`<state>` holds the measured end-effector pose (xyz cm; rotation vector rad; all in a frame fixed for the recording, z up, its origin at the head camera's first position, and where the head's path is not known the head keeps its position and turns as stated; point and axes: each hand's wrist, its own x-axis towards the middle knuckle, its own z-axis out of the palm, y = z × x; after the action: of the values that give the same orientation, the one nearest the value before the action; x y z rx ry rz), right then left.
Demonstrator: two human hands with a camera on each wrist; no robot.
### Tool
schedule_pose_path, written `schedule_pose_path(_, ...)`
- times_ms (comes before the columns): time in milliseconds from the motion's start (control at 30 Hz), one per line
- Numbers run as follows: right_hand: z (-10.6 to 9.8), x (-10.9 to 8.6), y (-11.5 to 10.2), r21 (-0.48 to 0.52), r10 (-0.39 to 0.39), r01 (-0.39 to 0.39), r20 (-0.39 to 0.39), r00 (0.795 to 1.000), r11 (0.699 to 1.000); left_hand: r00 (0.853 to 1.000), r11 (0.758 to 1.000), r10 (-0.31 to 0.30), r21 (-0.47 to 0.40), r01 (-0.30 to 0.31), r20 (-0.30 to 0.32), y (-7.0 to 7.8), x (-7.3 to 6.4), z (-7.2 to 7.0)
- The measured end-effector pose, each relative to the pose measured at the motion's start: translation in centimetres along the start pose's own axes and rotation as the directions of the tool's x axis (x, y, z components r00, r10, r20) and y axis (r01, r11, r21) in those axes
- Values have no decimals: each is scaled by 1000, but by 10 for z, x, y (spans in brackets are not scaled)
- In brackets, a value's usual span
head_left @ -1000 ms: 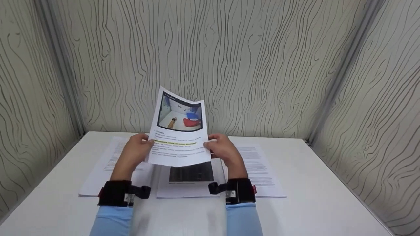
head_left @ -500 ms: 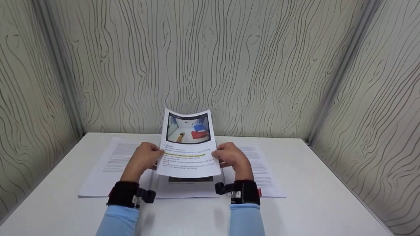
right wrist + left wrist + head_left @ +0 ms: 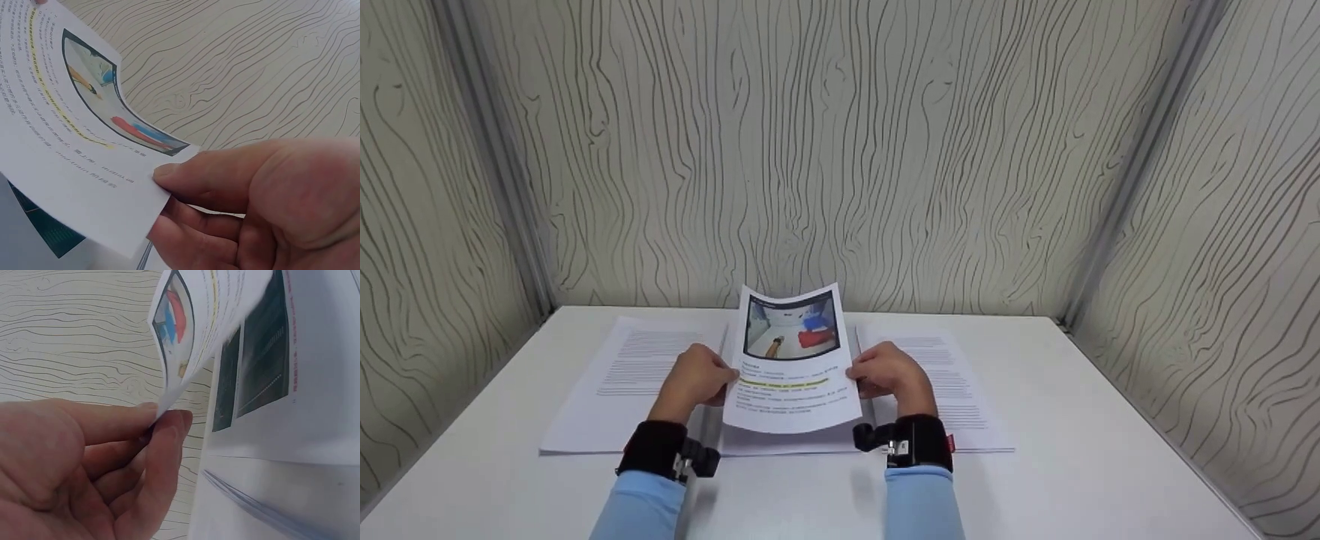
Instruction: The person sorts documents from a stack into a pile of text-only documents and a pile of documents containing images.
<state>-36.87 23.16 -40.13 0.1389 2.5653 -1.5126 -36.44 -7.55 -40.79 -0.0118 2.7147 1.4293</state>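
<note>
A white sheet of printed paper (image 3: 793, 367) is at the middle of the head view, held up above a white table and bowed so that its sides curl upward. On its far half is a dark-bordered colour photo (image 3: 793, 326) with blue and red shapes; lines of small text fill the near half, one of them highlighted in yellow.

Two bare hands hold the sheet by its opposite side edges. The left hand (image 3: 699, 377) pinches the left edge between thumb and fingers. The right hand (image 3: 892, 373) pinches the right edge, and the right wrist view shows its thumb on the printed face with fingers behind.

Beneath the held sheet lies a second white page with dark pictures (image 3: 264, 354), plainest at the upper right of the left wrist view; the head view shows little more than its near edge, so the gap between the two is hard to judge.

To the left lie white text-covered papers (image 3: 615, 409), to the right more white text-covered papers (image 3: 960, 390), all on the glossy white table (image 3: 1080, 450). Black wristbands (image 3: 924, 442) and light blue sleeves (image 3: 922, 506) enter from the bottom of the frame. Pale walls with dark wood-grain lines (image 3: 840, 150) fill the upper part.
</note>
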Motion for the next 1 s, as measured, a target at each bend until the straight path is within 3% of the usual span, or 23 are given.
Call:
schedule_pose_path(433,6,3,8,-95,45,-44,15,999,995,999,994,-37,106,33,31,-13,8,6)
schedule_pose_path(600,8,4,13,-81,64,-61,39,997,995,999,986,-37,165,33,21,-18,8,9)
schedule_pose_path(1000,9,4,17,-86,95,-88,91,991,992,999,984,-33,174,33,-4,-17,2,12)
